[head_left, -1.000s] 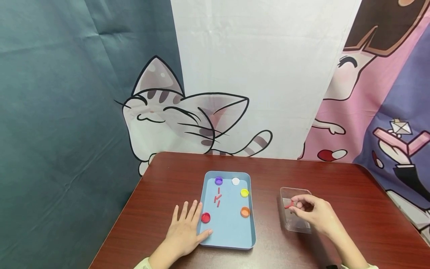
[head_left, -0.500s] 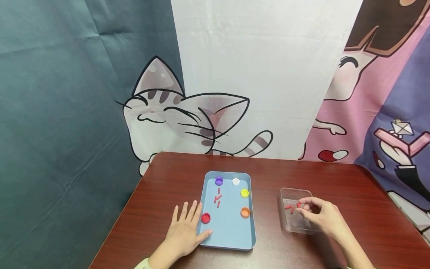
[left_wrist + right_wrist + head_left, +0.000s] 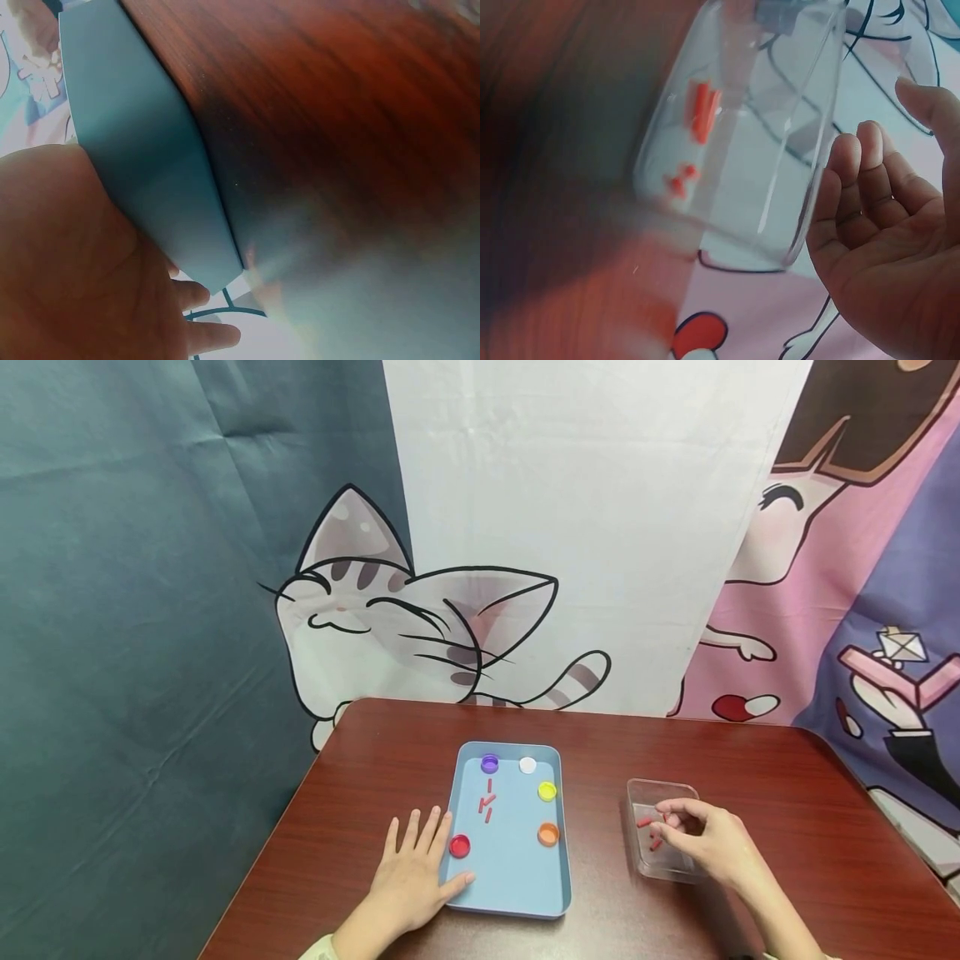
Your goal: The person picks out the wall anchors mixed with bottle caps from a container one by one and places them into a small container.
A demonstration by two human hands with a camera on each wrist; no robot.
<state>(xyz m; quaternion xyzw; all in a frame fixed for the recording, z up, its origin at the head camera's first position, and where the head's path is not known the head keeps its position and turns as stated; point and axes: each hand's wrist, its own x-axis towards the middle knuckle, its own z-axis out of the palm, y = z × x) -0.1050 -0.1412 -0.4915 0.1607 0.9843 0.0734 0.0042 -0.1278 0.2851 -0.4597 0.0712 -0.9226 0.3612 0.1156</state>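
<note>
My left hand (image 3: 408, 881) lies flat with spread fingers along the left edge of the light blue tray (image 3: 517, 885). In the left wrist view its palm (image 3: 75, 255) is against the tray's outer side wall (image 3: 142, 127). Over the clear plastic box (image 3: 663, 868), my right hand (image 3: 712, 839) hangs with bent fingers, thumb and forefinger apart. Several small red sticks (image 3: 656, 843) lie in the box below its fingertips. From the right wrist camera, nothing shows between the thumb and fingers of that hand (image 3: 900, 217); the red sticks (image 3: 702, 112) appear through the box wall.
Several red sticks (image 3: 488, 816) lie in the tray. Around its sides sit round caps: purple (image 3: 490, 764), white (image 3: 527, 765), yellow (image 3: 547, 791), orange (image 3: 548, 834) and red (image 3: 460, 846). The brown wooden table (image 3: 375, 760) backs onto a printed cloth (image 3: 525, 527).
My right hand's fingertips have shifted slightly over the box, away from it and then back left. Red sticks in the box lie differently. My left hand and the tray stay put.
</note>
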